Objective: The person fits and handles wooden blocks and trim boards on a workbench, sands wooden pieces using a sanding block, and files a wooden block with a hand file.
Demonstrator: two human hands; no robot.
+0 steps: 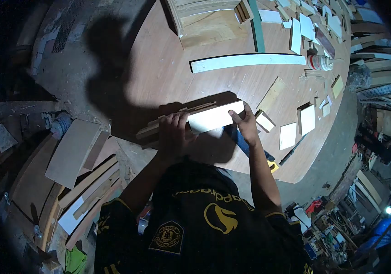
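Observation:
A white rectangular board (211,118) is held near the table's front edge. My right hand (245,123) pinches its right end, thumb on the white face and fingers behind. At the board's left end, my left hand (173,131) is wrapped round it and the thin wood strips behind it. Those stacked strips (147,131) stick out to the left of my left hand. Below my right hand, a saw with a dark blade (242,142) and yellow handle (273,166) lies partly hidden on the table.
On the wooden table (159,59) are a long curved white strip (250,61), a jar (319,62), an open wooden box (213,25) and several offcuts (288,136). Boards (73,153) lean at the left. Clutter (332,228) covers the floor at lower right.

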